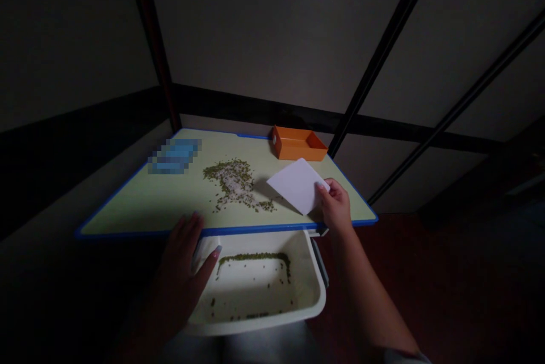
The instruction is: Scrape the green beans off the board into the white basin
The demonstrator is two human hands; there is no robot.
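Observation:
A white square card (297, 187) is pinched by one corner in my right hand (336, 205), tilted over the right part of the table. To its left lies a loose spread of small green grains mixed with a pale material (232, 179). My left hand (183, 273) has its fingers spread at the left side of a white plastic tub (315, 304), near the table's front edge. The tub sits below that edge, with more green grains (255, 256) along its inner far side and a few scattered on its floor.
The pale green table (145, 205) has a blue rim. An orange open box (302, 145) stands at its back right. A blurred blue item (176, 155) lies at the back left. Panelled walls (255, 29) rise behind and to the left.

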